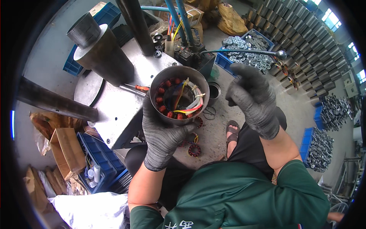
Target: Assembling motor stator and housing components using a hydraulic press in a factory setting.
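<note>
My left hand (162, 131), in a grey knit glove, grips a metal motor housing (153, 91) from its left side and below. Inside the housing sits a stator with red-brown copper windings (161, 100). White, yellow and red lead wires (195, 95), tied together, curve along its inner right wall. My right hand (253, 97), gloved alike, is raised to the right of the housing and apart from it. Its fingers are half bent, the thumb stands off from them, and nothing shows between them. A lever with a ball knob (280, 54) extends just beyond that hand.
A steel press table (114, 124) with thick columns (135, 26) stands at left, bearing a stepped metal cylinder (105, 57) and an orange-handled screwdriver (142, 87). Wound stators (194, 150) lie on the floor. Stacked housings (301, 42) and blue bins of metal parts (307, 143) line the right.
</note>
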Available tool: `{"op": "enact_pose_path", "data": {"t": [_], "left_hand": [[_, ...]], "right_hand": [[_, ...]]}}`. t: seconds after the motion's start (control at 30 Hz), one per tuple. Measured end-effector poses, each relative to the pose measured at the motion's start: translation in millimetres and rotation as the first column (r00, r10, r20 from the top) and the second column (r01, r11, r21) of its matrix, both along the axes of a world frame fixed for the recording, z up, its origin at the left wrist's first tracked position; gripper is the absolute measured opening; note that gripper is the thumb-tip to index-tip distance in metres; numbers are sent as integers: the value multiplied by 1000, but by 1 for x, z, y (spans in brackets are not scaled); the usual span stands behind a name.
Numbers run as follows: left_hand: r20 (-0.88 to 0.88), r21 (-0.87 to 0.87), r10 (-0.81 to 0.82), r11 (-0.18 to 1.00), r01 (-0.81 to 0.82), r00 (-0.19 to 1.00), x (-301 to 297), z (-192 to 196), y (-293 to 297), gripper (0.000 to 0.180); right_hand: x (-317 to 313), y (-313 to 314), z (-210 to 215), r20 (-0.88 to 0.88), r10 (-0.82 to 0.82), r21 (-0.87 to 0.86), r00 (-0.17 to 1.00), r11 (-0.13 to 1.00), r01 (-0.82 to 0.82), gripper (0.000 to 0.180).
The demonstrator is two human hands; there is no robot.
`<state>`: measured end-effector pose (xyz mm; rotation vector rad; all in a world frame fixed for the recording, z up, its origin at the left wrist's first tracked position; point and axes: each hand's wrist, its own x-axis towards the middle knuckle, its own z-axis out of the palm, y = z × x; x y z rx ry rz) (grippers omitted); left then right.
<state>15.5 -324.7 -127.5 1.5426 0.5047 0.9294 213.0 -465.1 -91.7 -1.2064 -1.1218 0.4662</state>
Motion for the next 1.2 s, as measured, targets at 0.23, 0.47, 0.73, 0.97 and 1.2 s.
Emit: {"op": "enact_pose_path", "data": {"t": [0.23,0.47,0.73,0.97,1.2], "left_hand": [[270,-520,-203,792,320,941,-8,7,-5,114],[283,-480,-326,766,428,902,-10,-9,-14,94],[-82,83,-265,959,271,961,-2,1,-27,108],[-283,578,-96,777,249,954,10,-34,-40,122],[-61,356,-68,931,85,996,6,-59,-21,87]], "right_hand": [[-6,14,-11,255,19,-56,967,998,-5,49],[-9,3,1,-20,192,-175,981,966,-192,43],[-2,-17,5,-502,238,-365,831,813,-453,42],[0,-80,-42,-392,30,-240,919,962,-134,43],[65,-208,-21,-815,-234,-118,530,963,244,40]]}}
